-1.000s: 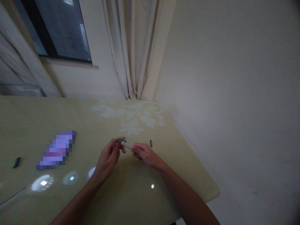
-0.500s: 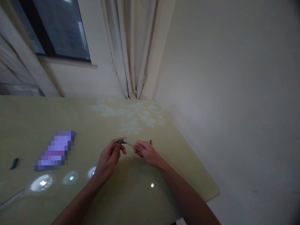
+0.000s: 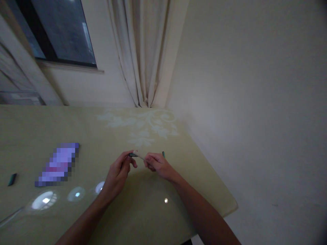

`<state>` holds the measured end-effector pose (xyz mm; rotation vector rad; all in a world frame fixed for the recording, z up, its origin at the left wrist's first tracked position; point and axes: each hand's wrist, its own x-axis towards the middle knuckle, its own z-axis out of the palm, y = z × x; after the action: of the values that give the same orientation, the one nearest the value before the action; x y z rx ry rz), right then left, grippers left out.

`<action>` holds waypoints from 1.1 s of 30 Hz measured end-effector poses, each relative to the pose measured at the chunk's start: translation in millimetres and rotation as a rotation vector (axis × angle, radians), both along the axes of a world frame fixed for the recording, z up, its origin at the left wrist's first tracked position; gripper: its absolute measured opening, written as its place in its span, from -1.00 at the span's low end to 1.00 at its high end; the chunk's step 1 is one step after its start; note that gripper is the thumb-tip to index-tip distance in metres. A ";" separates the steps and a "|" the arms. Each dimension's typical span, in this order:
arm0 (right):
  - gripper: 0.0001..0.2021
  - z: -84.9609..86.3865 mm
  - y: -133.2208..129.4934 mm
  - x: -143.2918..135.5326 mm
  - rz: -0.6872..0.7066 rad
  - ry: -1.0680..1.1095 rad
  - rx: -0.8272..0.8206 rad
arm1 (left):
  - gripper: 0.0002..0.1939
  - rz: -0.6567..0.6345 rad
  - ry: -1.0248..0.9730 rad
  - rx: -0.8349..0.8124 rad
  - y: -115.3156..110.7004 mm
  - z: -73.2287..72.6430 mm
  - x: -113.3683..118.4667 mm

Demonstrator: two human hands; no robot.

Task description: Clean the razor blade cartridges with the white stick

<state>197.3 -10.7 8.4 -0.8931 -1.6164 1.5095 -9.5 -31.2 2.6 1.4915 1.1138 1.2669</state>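
Near the middle of the table, my left hand (image 3: 120, 172) pinches a small dark green piece (image 3: 132, 154) between thumb and fingertips. A thin pale strip (image 3: 139, 154) runs from that piece to my right hand (image 3: 158, 165), whose fingers are closed round its other end. The strip's pale end lies against the dark piece. Just behind my right hand a small dark green stick-like thing (image 3: 164, 154) shows; whether the hand touches it I cannot tell.
A pixelated purple flat object (image 3: 58, 165) lies left on the greenish table (image 3: 204, 190). Farther left is a small dark green piece (image 3: 12, 179), with a thin pale cable-like thing (image 3: 11, 216) nearer. Curtains (image 3: 143, 51), a window and a wall stand behind.
The view has shifted slightly, so the table things sit a little farther left. Both hands keep their hold, with almost no movement between them.
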 end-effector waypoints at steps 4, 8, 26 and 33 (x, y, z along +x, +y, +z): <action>-0.42 2.4 -1.2 0.1 -0.006 -0.046 0.047 | -0.56 0.010 0.047 0.019 0.6 -2.5 -1.3; -0.43 4.2 -1.6 0.6 0.024 -0.038 0.037 | -0.57 0.016 0.091 0.034 1.8 -3.5 -2.6; -0.43 -1.1 0.0 1.2 0.049 -0.019 -0.004 | -0.54 0.008 0.110 0.023 -0.4 -4.2 -2.5; -0.39 1.8 1.1 2.4 0.000 -0.019 0.003 | -0.50 -0.010 -0.052 -0.051 -1.9 2.0 4.2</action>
<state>199.7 -9.6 10.2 -0.9082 -1.6316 1.5018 -5.3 -33.1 4.6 1.4171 1.0953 1.2543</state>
